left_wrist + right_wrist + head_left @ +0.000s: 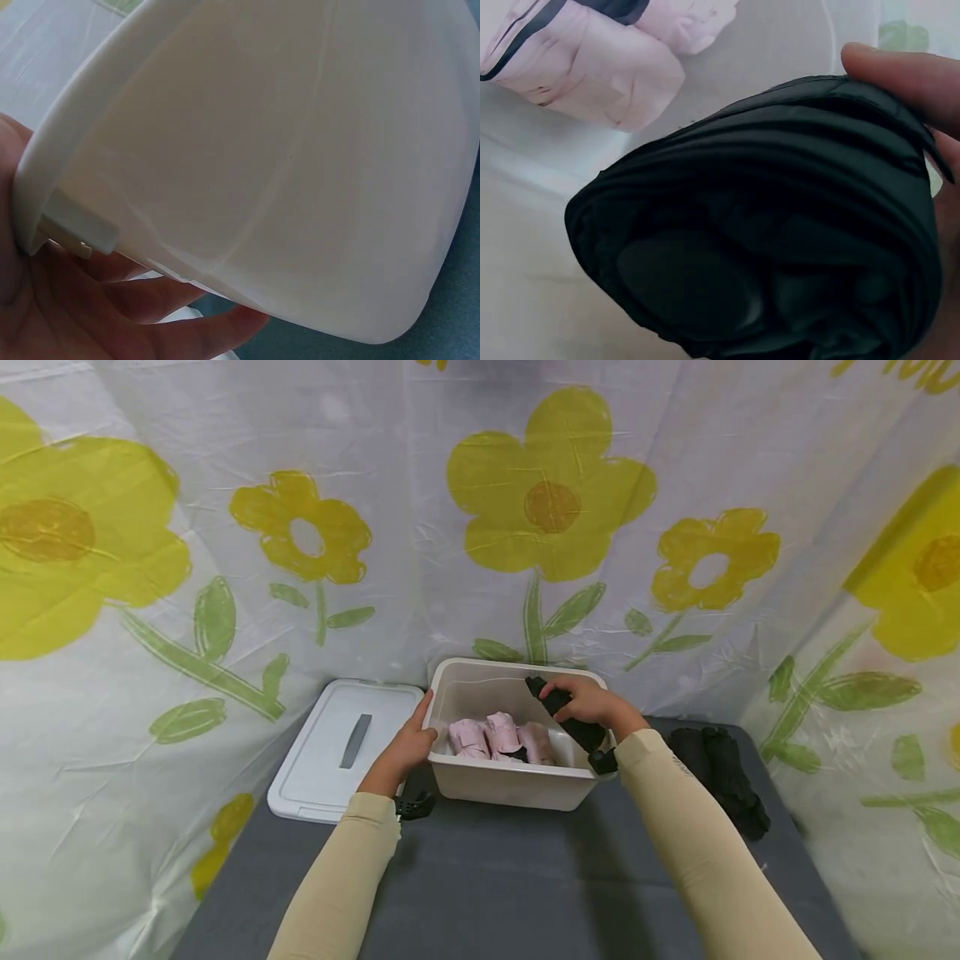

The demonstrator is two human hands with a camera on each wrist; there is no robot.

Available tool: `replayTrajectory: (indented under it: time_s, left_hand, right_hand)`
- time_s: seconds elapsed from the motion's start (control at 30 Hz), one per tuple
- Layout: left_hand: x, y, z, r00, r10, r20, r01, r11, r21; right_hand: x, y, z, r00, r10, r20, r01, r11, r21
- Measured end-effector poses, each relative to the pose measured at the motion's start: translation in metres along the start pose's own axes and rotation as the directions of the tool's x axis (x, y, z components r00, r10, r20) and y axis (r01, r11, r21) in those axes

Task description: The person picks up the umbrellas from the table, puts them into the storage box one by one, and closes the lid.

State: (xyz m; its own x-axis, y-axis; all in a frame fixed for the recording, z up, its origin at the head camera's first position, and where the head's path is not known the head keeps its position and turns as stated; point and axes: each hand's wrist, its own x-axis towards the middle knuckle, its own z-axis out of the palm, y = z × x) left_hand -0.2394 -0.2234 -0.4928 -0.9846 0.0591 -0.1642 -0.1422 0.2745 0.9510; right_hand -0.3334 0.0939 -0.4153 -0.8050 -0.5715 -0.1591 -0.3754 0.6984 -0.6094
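Observation:
A beige plastic storage bin (pixel 517 781) stands on the table with its top uncovered. My left hand (pixel 408 745) grips its left rim; the left wrist view shows the fingers (pixel 187 330) beneath the rim beside the outer wall. Over the right part of the bin, my right hand (pixel 588 703) holds a black folded umbrella (pixel 567 714), tilted. In the right wrist view the umbrella's gathered fabric (pixel 780 172) surrounds a dark round end. Several pink rolled bundles (pixel 501 732), apparently folded umbrellas, lie side by side inside the bin, one with a black strap.
The white lid (pixel 311 760) with a grey handle lies left of the bin. More black folded items (pixel 720 777) lie on the grey table (pixel 510 877) at the right. Behind the bin hangs a flower-printed curtain (pixel 405 527).

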Motion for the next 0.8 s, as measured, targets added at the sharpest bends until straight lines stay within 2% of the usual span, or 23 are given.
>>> replayTrajectory:
  time_s: [0.17,0.43,0.67,0.73,0.8]
  left_hand:
    - [-0.0018,0.0001,-0.0015,1.0,0.004,0.01,-0.005,1.0,0.005]
    - [-0.0047,0.0005,-0.0022,1.0,0.006,0.003,-0.006,1.0,0.013]
    - [-0.0055,0.0026,-0.0028,1.0,0.005,0.008,-0.005,1.0,0.024]
    - [-0.0052,0.0027,-0.0031,1.0,0.003,0.015,-0.003,1.0,0.018]
    - [-0.0057,0.0035,-0.0035,1.0,0.007,0.018,-0.007,1.0,0.012]
  right_hand:
    - [0.0059,0.0011,0.0054,0.999,-0.003,0.04,0.006,0.996,-0.089]
    - [0.0073,-0.0028,0.0096,0.989,0.084,0.118,-0.078,0.996,-0.053]
    - [0.0084,-0.0024,0.0109,0.982,0.12,0.143,-0.112,0.992,-0.061]
    - [0.0069,-0.0034,0.0109,0.974,0.168,0.155,-0.161,0.985,-0.055]
    - [0.0049,-0.0057,0.0101,0.957,0.238,0.168,-0.24,0.971,-0.007]
